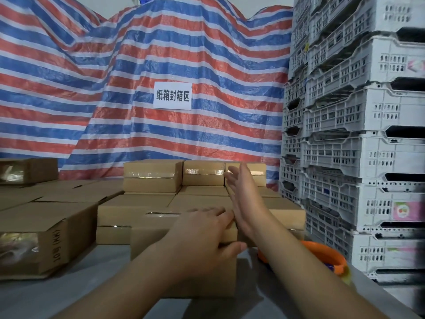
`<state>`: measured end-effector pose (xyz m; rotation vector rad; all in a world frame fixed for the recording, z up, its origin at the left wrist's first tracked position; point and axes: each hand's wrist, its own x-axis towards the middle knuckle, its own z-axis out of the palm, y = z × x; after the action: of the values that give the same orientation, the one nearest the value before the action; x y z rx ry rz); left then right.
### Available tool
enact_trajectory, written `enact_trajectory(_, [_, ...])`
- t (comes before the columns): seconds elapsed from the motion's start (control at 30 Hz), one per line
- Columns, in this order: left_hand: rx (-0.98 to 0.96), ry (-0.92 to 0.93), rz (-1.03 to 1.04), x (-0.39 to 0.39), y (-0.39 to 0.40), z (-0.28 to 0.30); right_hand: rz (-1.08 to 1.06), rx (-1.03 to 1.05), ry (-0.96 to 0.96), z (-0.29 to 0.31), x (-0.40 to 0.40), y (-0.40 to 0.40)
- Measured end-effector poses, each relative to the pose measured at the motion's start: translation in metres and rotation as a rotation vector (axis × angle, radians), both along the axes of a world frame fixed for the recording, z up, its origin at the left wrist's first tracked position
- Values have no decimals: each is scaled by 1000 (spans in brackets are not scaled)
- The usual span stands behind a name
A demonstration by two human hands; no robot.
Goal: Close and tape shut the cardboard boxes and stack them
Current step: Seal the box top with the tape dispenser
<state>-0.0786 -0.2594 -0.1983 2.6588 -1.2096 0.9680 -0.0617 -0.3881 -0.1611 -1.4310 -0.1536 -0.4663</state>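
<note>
Left hand (202, 236) grips the near brown cardboard box (184, 261); right hand (243, 192) hovers spread above it. Judged risk: one-handed, that box could tip off the taped stack (202, 173) behind

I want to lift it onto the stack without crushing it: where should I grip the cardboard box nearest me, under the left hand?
Probably by its two short end walls, one hand from each side. The cardboard box lies flat and taped shut; the left hand already grips its right top edge, and the right hand hovers open beside it. Boxes crowd behind it.
</note>
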Motion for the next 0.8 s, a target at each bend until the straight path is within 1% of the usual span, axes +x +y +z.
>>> enact_trajectory(0.1, [-27,-8,5,1,0,-3,9,-35,16,-16,-1,1])
enact_trajectory(0.2, [-20,2,20,2,-1,-3,-10,-14,54,-33,-7,2])
enact_trajectory(0.3, [8,61,37,0,0,-2,18,-11,193,-50,-16,0])
enact_trajectory(0.37, [-6,166,4,-4,4,4,48,44,298,-60,-26,0])
enact_trajectory(0.43, [-118,327,-76,-8,12,14,65,74,331,-66,-28,-3])
enact_trajectory(0.47, [-208,382,-114,-10,18,19,36,66,332,-65,-29,-3])
enact_trajectory(0.5, [-285,392,-132,-13,25,23,-2,38,325,-66,-32,-6])
enact_trajectory(0.6, [-411,312,-44,-20,51,28,-81,-115,245,-65,-42,-12])
enact_trajectory(0.63, [-454,317,0,-21,62,26,-85,-188,222,-63,-46,-10])
enact_trajectory(0.7, [-568,383,66,-20,80,18,-46,-318,210,-65,-56,-8])
enact_trajectory(0.73, [-644,437,77,-19,90,11,-12,-346,228,-68,-58,-6])
enact_trajectory(0.8, [-841,576,50,-18,99,-7,51,-395,249,-75,-59,-2])
